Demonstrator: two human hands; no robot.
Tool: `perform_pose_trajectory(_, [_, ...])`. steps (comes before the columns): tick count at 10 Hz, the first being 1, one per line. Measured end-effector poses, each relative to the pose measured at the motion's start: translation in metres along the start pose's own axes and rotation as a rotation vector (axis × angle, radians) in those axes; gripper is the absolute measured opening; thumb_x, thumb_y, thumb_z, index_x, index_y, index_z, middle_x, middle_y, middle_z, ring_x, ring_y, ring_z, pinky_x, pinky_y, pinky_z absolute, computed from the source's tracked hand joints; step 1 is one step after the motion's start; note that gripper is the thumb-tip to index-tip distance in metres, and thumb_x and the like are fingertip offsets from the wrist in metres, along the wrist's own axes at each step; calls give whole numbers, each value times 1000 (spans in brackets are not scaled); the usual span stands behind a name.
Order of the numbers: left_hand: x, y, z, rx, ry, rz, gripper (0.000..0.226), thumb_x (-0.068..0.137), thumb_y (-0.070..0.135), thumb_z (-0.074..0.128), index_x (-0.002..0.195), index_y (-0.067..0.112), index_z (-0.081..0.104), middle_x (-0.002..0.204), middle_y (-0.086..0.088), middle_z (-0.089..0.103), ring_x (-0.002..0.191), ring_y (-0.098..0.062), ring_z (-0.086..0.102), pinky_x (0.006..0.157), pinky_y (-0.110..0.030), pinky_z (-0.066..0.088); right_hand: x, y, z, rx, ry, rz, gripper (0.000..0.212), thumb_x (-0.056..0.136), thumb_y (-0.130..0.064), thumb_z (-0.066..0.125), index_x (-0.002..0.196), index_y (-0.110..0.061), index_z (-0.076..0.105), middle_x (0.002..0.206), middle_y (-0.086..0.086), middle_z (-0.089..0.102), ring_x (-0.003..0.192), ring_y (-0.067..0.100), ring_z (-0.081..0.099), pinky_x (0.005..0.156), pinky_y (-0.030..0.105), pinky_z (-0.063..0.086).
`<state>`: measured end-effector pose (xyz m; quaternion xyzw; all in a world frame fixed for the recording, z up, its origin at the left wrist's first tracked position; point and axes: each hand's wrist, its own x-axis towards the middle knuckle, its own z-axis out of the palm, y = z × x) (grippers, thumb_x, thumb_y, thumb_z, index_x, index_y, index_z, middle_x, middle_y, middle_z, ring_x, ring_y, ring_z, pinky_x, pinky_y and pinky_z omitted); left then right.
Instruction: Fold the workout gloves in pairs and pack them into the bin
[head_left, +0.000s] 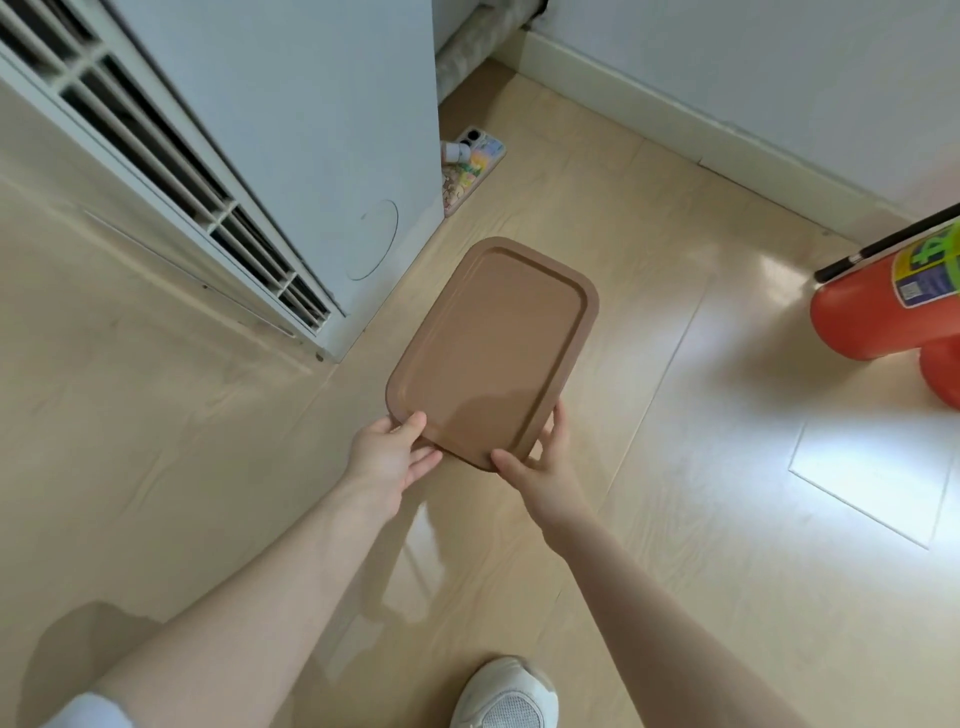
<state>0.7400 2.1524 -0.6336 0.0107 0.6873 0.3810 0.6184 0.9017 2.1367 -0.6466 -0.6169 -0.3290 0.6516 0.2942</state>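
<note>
A flat brown rectangular lid (493, 348) with rounded corners and a raised rim is held above the wooden floor, its long side pointing away from me. My left hand (392, 454) grips its near left corner, thumb on top. My right hand (540, 462) grips its near right corner, fingers wrapped around the edge. No workout gloves and no bin body are in view.
A tall white air-conditioner unit (291, 156) stands at the left. A phone in a colourful case (475, 171) and a small bottle (454, 150) lie behind it. A red inflatable object (883, 317) sits at the right. My white shoe (506, 696) is below.
</note>
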Motion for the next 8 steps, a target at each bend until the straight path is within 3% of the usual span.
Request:
perform_pose_trajectory(1, [14,19,6,0,28,56,32,91,10,51,121,-1,49,111,-20,58,92,-30,60,81,-32,48,19,-16,14,-32,56,-59,75,82,0,61,140,-25,21,133,-5,43,109,22,59,85,37,56])
perform_pose_trajectory(2, [23,34,9,50,51,88,26,91,12,51,115,2,51,105,-18,58,80,-28,62,67,-26,55,35,-30,26,-46,98,-49,65,83,3,58,135,-24,29,118,0,49,98,22,61,69,28,58])
perform_pose_trajectory(3, [33,41,8,98,76,95,15,90,16,54,104,10,53,103,-15,61,63,-18,64,40,-14,50,40,-32,30,-21,107,28,73,87,-4,57,142,-35,19,120,7,53,79,26,66,63,29,60])
perform_pose_trajectory(4, [37,47,9,100,78,106,11,91,18,53,101,14,53,99,-11,64,57,-13,65,36,-13,45,43,-36,34,-136,130,95,78,89,-16,57,143,-45,8,119,13,56,56,24,64,54,30,60])
perform_pose_trajectory(5, [34,59,14,69,87,130,18,91,17,53,109,15,53,92,-7,61,56,-15,64,42,-14,50,56,-48,34,-321,131,115,78,88,-25,56,143,-43,3,128,7,55,51,20,64,47,26,52])
perform_pose_trajectory(6, [27,66,10,78,130,161,22,93,20,48,114,15,51,110,-11,56,82,-24,59,71,-28,53,55,-64,25,-537,5,79,64,92,-28,48,146,-34,13,117,8,56,82,29,65,53,23,50])
perform_pose_trajectory(7, [14,69,-6,399,219,250,33,92,21,44,125,14,45,127,-11,50,112,-29,49,94,-36,38,23,-71,10,-1012,-157,48,49,96,-35,39,143,-23,29,131,12,55,121,31,51,97,36,45])
perform_pose_trajectory(8, [-9,72,-20,698,158,384,48,88,14,47,135,7,39,137,-15,48,124,-30,47,103,-36,36,-11,-79,2,-1179,-190,72,49,97,-36,37,142,-18,29,133,13,54,122,31,49,100,40,41])
